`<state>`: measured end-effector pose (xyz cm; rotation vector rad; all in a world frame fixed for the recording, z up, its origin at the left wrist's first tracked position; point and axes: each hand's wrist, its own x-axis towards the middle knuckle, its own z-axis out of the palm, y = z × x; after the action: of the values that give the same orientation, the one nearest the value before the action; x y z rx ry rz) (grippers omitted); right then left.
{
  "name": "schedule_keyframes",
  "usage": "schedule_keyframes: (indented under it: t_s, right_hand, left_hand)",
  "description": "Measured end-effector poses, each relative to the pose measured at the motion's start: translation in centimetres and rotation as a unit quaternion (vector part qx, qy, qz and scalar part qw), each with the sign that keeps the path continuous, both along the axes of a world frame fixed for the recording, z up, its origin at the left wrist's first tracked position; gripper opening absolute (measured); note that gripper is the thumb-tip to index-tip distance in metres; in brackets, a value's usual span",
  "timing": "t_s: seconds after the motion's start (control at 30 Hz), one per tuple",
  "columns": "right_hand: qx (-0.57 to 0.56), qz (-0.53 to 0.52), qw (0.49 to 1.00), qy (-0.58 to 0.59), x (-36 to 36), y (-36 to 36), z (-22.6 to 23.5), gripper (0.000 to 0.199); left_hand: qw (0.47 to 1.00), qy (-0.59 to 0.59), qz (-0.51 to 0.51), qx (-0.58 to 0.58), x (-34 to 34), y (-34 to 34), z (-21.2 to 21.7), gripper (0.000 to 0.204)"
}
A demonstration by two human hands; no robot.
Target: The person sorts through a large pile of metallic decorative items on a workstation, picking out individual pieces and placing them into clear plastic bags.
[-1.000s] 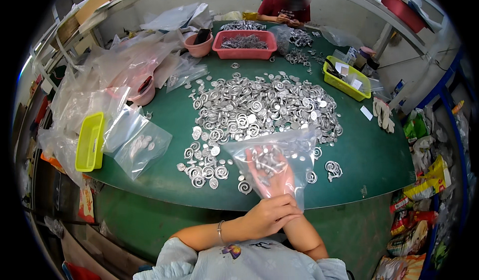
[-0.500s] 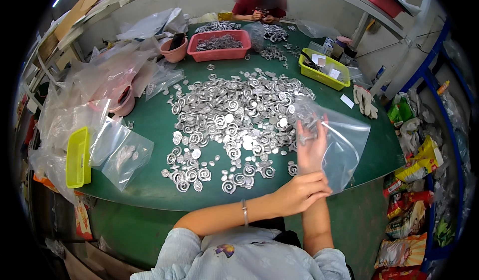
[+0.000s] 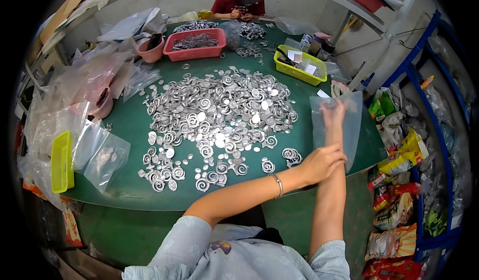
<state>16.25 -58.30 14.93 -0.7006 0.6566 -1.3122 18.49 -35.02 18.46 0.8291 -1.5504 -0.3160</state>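
A clear plastic bag is held up over the right side of the green table. My right hand reaches inside it, fingers curled around small grey metal pieces that look blurred through the film. At the bag's near edge my left hand is closed, pinching the plastic beside my right forearm. Left of the bag spreads a wide heap of silver metal pieces, many of them spiral-shaped, others small and oval. Several spiral pieces lie loose close to my left hand.
Yellow trays stand at the far right and left edge. A pink tray of metal parts sits at the back, where a person works. Plastic bags cover the left side. A blue rack holds packages at right.
My right hand and the bag have moved right, away from the heap, and my right fingers have curled in. My left hand has followed. The whole view has shifted a little.
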Motion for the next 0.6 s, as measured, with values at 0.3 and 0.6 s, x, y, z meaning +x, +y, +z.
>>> schedule_keyframes:
  t_s: [0.3,0.6]
  right_hand:
    - [0.211,0.025,0.960,-0.185,-5.2,2.7,-2.9,0.062]
    - [-0.027,0.141,0.984,0.108,-11.3,14.4,-2.7,0.056]
  left_hand:
    - [0.979,-0.103,-0.016,0.177,2.5,5.6,-4.9,0.024]
    - [0.941,-0.215,0.093,0.243,7.0,12.1,-7.0,0.029]
